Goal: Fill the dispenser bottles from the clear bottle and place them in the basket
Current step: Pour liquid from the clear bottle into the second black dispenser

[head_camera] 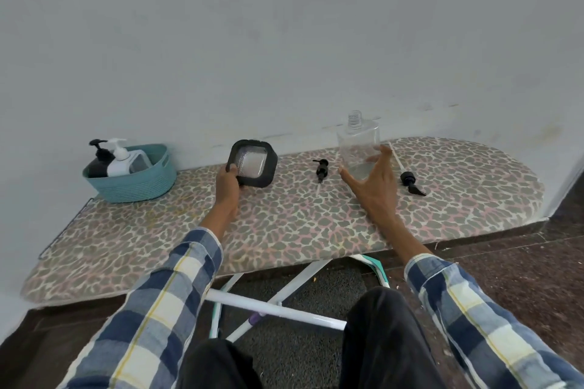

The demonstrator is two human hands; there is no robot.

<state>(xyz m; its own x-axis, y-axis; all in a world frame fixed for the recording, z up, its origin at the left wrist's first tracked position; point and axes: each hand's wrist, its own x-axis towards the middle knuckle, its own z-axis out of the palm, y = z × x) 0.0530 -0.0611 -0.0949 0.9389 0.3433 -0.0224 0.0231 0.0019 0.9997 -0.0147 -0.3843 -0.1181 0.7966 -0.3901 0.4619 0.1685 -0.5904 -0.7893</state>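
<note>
The clear bottle stands uncapped right of centre on the ironing board, a little liquid left in its bottom. My right hand is spread open just in front of it — no grip yet. My left hand holds the black dispenser bottle by its near edge, tilted. I should wrap the clear bottle low and firmly, steady the black one upright, then pour slowly — two pump heads lie nearby.
</note>
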